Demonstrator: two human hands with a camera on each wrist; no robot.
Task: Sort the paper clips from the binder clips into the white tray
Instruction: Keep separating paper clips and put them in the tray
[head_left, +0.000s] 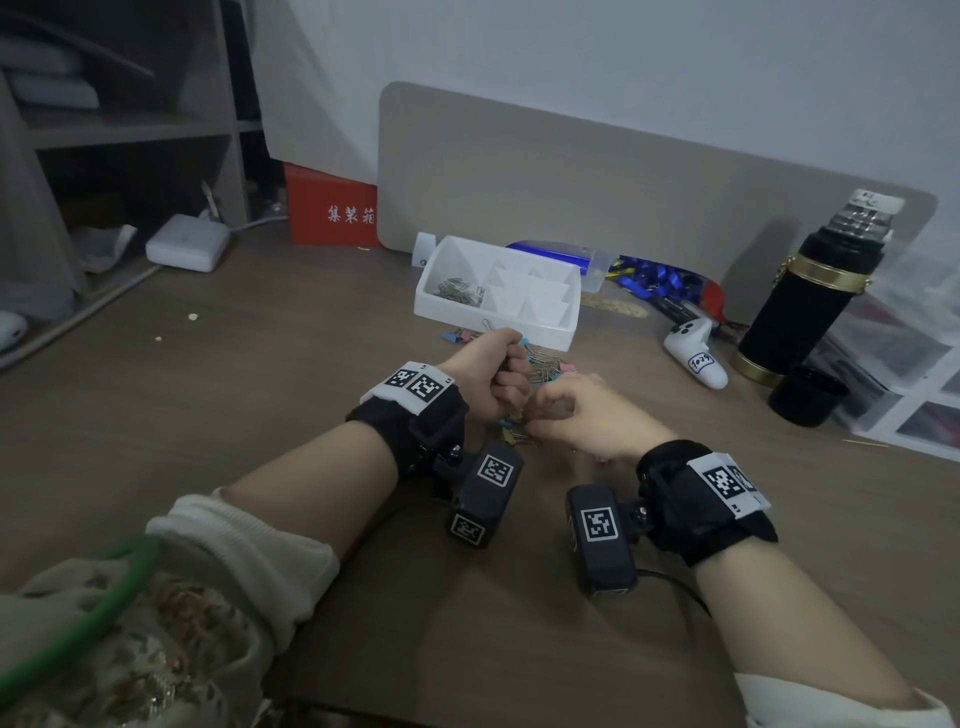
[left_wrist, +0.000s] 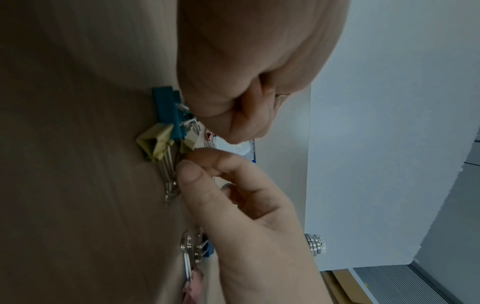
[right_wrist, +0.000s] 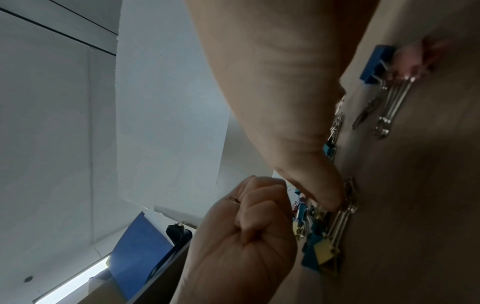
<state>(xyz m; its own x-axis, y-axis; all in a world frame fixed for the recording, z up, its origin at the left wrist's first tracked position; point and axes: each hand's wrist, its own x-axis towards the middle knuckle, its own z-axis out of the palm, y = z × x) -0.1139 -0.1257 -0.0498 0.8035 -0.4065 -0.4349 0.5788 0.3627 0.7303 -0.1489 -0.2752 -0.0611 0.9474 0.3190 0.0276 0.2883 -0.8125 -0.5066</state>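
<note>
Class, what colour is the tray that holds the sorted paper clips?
White tray, clearest in the head view.

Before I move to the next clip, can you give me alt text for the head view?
Two bare hands work over a pile of clips on a brown desk: the left hand is fisted around paper clips, and the right hand reaches into the pile. A white tray behind them holds paper clips in its left compartment.

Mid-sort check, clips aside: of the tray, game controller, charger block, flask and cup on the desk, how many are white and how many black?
White: 3 (tray, controller, charger)
Black: 2 (flask, cup)
Total: 5
</note>
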